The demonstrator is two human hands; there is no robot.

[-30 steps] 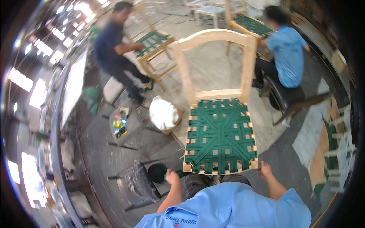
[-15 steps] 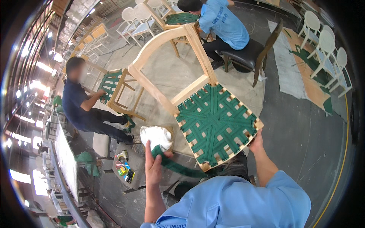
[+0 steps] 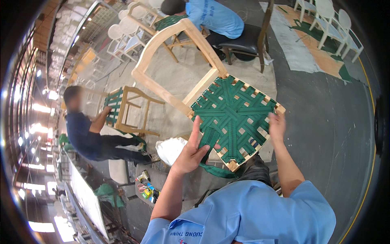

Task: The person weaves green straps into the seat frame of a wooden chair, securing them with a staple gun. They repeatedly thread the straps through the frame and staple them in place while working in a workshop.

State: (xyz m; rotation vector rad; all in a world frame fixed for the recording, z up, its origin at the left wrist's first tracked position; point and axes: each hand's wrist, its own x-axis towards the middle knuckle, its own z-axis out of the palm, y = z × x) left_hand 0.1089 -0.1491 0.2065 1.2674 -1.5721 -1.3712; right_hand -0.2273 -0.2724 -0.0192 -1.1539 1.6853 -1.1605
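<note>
A bare wooden chair frame (image 3: 202,87) tilts in front of me, its seat woven with crossing green webbing (image 3: 233,110). My left hand (image 3: 190,152) is over the near left part of the seat, with a loose green webbing strap (image 3: 210,137) pinched between thumb and fingers. From there the strap's tail (image 3: 219,171) droops below the front left corner of the seat. At the right seat rail, close to the front right corner, is my right hand (image 3: 277,129); its fingers are smeared by motion, so their grip is unclear.
A white bundle (image 3: 172,150) and a stool with scissors and small tools (image 3: 148,190) stand to the left. Beyond them a person in dark clothes (image 3: 87,128) handles another webbed chair (image 3: 118,107). Another person in blue (image 3: 215,18) sits on a dark padded chair (image 3: 248,44) at the back.
My left hand has carried the strap up and right, from beside the white bundle onto the seat. My right hand has shifted up along the right rail from the corner. The view has turned slightly.
</note>
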